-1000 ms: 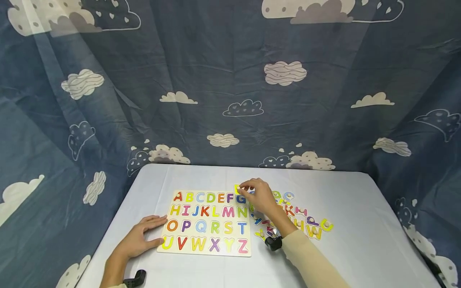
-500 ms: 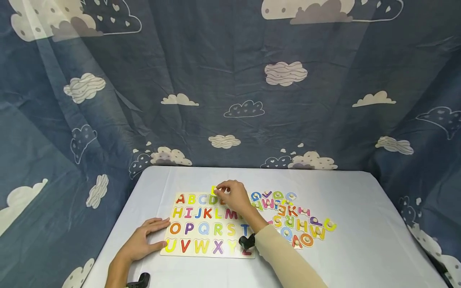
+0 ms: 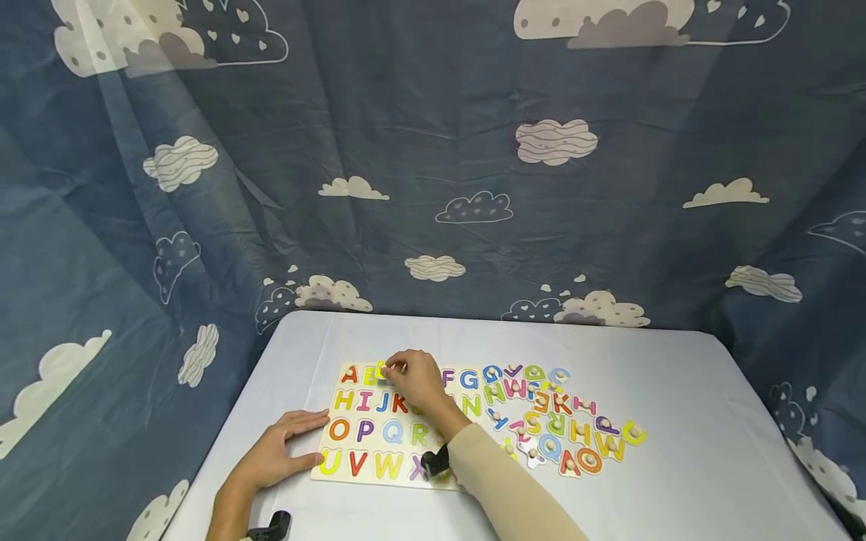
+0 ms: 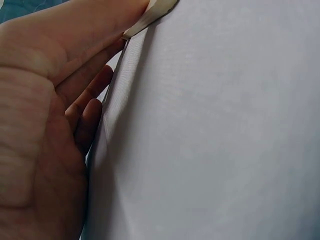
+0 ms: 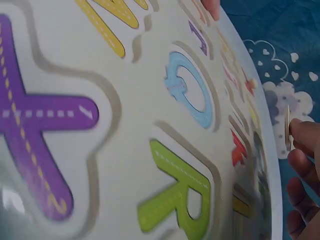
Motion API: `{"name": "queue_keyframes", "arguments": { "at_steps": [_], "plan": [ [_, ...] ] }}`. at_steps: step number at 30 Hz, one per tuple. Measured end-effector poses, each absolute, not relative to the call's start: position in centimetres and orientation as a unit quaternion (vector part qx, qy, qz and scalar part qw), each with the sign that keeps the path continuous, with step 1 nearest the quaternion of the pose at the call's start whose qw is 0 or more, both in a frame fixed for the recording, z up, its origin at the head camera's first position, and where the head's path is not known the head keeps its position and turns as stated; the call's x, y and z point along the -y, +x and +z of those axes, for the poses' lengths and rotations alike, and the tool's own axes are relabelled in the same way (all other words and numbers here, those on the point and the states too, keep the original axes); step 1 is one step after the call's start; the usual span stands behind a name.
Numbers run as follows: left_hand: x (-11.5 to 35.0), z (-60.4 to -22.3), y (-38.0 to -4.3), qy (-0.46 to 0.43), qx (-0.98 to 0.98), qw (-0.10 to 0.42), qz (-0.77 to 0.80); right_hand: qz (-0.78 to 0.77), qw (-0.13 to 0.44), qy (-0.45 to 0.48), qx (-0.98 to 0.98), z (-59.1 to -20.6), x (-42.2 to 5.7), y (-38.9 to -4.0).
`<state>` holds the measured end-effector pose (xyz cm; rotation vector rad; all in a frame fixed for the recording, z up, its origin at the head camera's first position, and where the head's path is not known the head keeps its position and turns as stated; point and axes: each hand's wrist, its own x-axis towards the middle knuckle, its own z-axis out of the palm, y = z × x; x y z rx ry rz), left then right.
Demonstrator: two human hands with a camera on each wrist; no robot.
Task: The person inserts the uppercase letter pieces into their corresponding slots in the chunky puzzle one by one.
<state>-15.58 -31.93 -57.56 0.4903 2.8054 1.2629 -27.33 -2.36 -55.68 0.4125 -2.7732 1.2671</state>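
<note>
A cream wooden alphabet board (image 3: pixel 374 447) with printed letters in recesses lies on the table. Over its top row, near the B, my right hand (image 3: pixel 417 383) pinches a yellow letter piece (image 3: pixel 381 370); which letter it is, I cannot tell. In the right wrist view that letter piece (image 5: pixel 287 127) shows as a thin edge between thumb and finger. My left hand (image 3: pixel 276 448) rests at the board's left edge, fingers extended and thumb near the U. The left wrist view shows its palm (image 4: pixel 55 165) beside the white cloth. My right hand and forearm hide part of the board.
Several loose letter pieces with knobs lie to the right of the board, among them an orange O (image 3: pixel 590 460) and a yellow U (image 3: pixel 634 433). White cloth (image 3: pixel 683 421) covers the table. A dark blue cloud-print curtain (image 3: pixel 473 248) hangs behind and at both sides.
My right hand has carried the yellow letter piece leftward along the board's top edge, from near the G to near the B. The left hand stays at the board's edge; the head view has shifted slightly.
</note>
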Motion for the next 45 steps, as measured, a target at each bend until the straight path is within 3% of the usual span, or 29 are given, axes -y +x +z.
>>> {"name": "queue_keyframes", "arguments": {
  "at_steps": [13, 25, 33, 45],
  "plan": [
    [30.7, -58.3, -15.3, 0.170, -0.901, 0.014, 0.399, 0.359, 0.052, 0.126, 0.923, -57.6, 3.2, -26.9],
    [30.4, -57.8, -15.9, 0.173, -0.898, 0.007, 0.403, 0.321, 0.055, 0.121, 0.938, -57.0, 4.3, -27.3],
    [30.6, -57.8, -16.2, 0.179, -0.902, 0.008, 0.392, 0.361, 0.045, 0.140, 0.921, -56.6, 2.9, -27.1],
    [31.6, -57.9, -15.6, 0.173, -0.916, -0.018, 0.360, 0.362, 0.098, 0.169, 0.911, -54.9, -0.8, -26.7]
  ]
}}
